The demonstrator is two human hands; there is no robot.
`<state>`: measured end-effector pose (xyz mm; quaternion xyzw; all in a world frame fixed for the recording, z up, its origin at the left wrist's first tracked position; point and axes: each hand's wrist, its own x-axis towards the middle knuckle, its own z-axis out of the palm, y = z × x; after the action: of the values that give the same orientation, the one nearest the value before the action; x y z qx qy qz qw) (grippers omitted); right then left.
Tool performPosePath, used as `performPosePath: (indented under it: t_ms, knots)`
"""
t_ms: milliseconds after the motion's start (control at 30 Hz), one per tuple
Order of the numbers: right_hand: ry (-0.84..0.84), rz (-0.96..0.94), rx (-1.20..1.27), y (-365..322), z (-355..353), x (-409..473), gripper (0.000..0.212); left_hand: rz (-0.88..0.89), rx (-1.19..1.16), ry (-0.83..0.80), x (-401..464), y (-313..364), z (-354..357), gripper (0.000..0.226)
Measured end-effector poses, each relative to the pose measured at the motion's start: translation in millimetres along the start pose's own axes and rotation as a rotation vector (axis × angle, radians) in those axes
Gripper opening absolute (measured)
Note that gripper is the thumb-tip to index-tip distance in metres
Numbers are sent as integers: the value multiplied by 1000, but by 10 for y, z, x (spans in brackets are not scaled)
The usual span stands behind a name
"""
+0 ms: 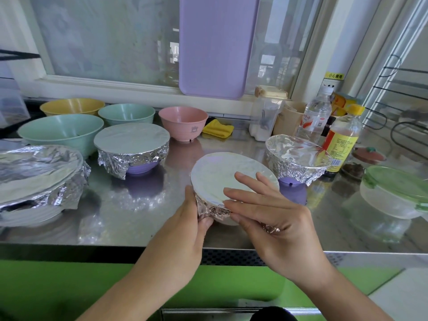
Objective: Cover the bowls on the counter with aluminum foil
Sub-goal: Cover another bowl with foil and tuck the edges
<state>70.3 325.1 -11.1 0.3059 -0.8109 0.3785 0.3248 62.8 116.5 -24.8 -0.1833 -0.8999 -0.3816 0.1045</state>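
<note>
A small white bowl topped with aluminum foil (222, 172) sits near the counter's front edge. My left hand (194, 218) presses the crumpled foil against its left side, fingers curled under the rim. My right hand (266, 209) lies over its right side, fingers straight across the foil top, thumb against the foil below. Three other bowls wear foil: a purple one (132, 144) in the middle, a purple one (294, 156) on the right, and a large white one (37, 172) at the left. Uncovered stand a pink bowl (184, 122), two green bowls (61, 130) (127, 113) and a yellow bowl (72, 106).
The steel counter (143, 218) holds a yellow cloth (217, 128), a water bottle (315, 114), a yellow-capped bottle (342, 140), a clear jar (266, 112) and a green-lidded container (393, 193). A purple board (217, 45) leans on the window. Wire racks stand at the right.
</note>
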Motion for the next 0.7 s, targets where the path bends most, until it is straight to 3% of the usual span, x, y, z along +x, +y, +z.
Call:
performPosePath:
  t_ms: [333,467,567,633,700]
  knots:
    - [5,15,-5,-1,10,-2,22,20,599,35,-85,77,7,49]
    - [15,19,0,-4,17,10,19,-24,537,-42,-107,194,-168,48]
    - [9,22,16,-4,7,25,17,-20,435,130,-96,243,-352,49]
    - [6,15,19,-5,17,30,18,88,376,170,-47,318,-431,57]
    - [4,2,11,-3,39,40,21,213,353,74,28,329,-382,66]
